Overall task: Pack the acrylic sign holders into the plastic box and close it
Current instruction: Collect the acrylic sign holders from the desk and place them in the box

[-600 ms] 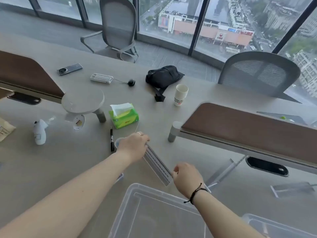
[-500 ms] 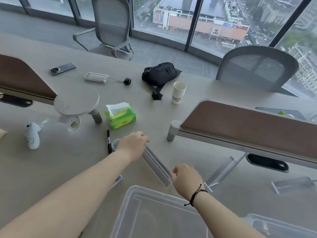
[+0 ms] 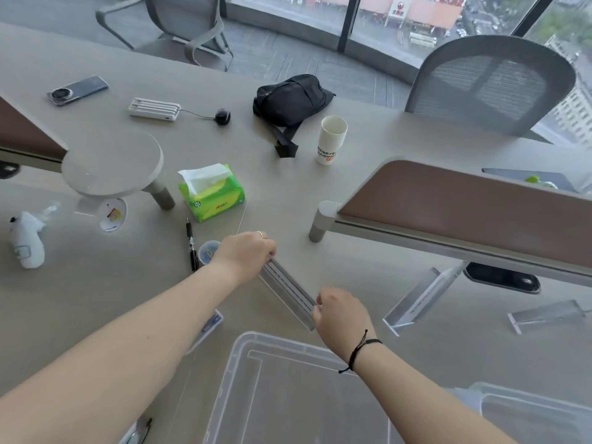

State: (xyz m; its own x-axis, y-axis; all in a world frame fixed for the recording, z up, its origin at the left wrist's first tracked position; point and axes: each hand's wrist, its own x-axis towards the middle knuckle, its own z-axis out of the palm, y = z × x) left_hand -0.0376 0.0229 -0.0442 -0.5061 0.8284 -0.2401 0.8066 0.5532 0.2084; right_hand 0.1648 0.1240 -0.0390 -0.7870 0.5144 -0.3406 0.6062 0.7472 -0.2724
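I hold a clear acrylic sign holder (image 3: 288, 288) between both hands, just above the table and beyond the plastic box. My left hand (image 3: 245, 256) grips its far end and my right hand (image 3: 341, 315) grips its near end. The open clear plastic box (image 3: 237, 363) sits at the bottom centre, under my right forearm. Its clear lid (image 3: 531, 408) lies at the bottom right. Two more acrylic sign holders lie on the table to the right, one (image 3: 419, 299) near the desk divider and another (image 3: 547, 314) further right.
A brown desk divider (image 3: 464, 213) stands to the right, another at far left. Around my left hand are a black pen (image 3: 191, 243), a small round container (image 3: 208, 249) and a green tissue pack (image 3: 211, 193). Further back stand a paper cup (image 3: 331, 139), black bag (image 3: 290, 100), power bank and phone.
The view has tilted down and closer. Both hands keep their grip on the sign holder, which stays in about the same place above the table.
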